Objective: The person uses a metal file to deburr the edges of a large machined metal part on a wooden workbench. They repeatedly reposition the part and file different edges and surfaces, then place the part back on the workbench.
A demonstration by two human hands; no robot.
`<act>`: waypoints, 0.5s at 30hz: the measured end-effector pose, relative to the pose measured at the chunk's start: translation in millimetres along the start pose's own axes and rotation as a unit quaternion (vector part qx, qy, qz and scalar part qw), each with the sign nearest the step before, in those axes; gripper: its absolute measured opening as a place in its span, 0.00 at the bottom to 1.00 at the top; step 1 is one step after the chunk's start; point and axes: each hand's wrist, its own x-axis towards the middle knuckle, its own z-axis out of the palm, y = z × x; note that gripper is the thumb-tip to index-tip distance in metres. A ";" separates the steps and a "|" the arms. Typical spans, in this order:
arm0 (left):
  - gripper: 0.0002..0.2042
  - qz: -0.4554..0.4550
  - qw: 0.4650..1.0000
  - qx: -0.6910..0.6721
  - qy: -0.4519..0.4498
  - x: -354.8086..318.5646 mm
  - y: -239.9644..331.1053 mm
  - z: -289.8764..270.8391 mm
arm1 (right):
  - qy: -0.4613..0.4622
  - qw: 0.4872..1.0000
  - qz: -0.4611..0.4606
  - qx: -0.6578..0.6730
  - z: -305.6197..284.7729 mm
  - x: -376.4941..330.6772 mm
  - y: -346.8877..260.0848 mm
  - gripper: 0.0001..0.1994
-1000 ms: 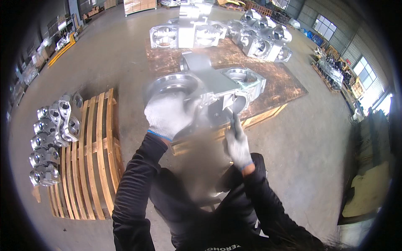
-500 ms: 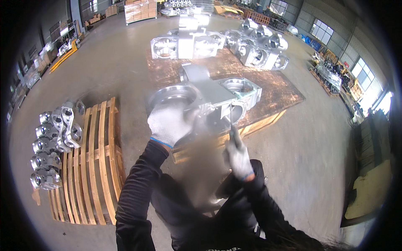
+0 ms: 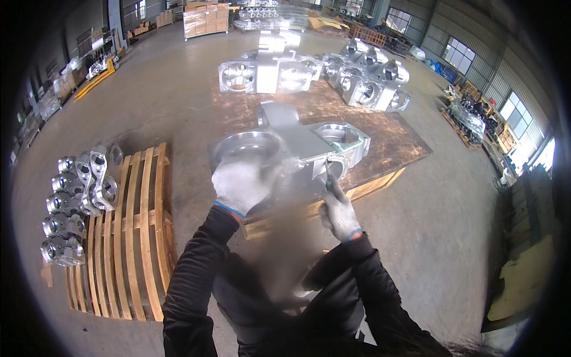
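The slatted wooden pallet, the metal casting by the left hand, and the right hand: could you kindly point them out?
Wooden pallet (image 3: 159, 196), head view: slat near its right edge.
Metal casting (image 3: 298, 141), head view: flat upper face between two round openings.
Right hand (image 3: 341, 218), head view: back of the glove.

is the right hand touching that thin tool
Touching: the head view shows the right hand closed around the thin tool, which pokes out towards the silver casting.
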 end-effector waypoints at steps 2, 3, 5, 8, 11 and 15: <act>0.22 -0.001 1.000 -0.007 0.010 -0.5 0.3 0.1 | 0.015 0.992 0.051 0.111 3.7 -1.1 -6.7 0.35; 0.22 -0.002 1.000 -0.008 0.007 -0.6 0.3 0.3 | 0.023 0.983 0.077 0.166 4.9 -6.4 -10.5 0.34; 0.21 0.004 1.000 -0.013 0.012 -0.1 -0.1 0.3 | 0.040 0.994 -0.099 -0.030 6.4 -10.2 -18.5 0.32; 0.21 0.025 0.999 -0.024 0.030 1.2 -1.3 0.3 | 0.023 0.893 -0.291 -0.342 7.1 -7.2 -24.7 0.29; 0.20 0.029 0.999 -0.015 0.036 1.4 -2.2 0.5 | -0.005 0.994 0.054 0.090 1.6 -14.4 -23.6 0.26; 0.20 0.023 0.999 -0.024 0.029 0.1 -2.7 2.7 | -0.046 0.989 0.002 -0.143 -2.5 -10.9 -17.7 0.25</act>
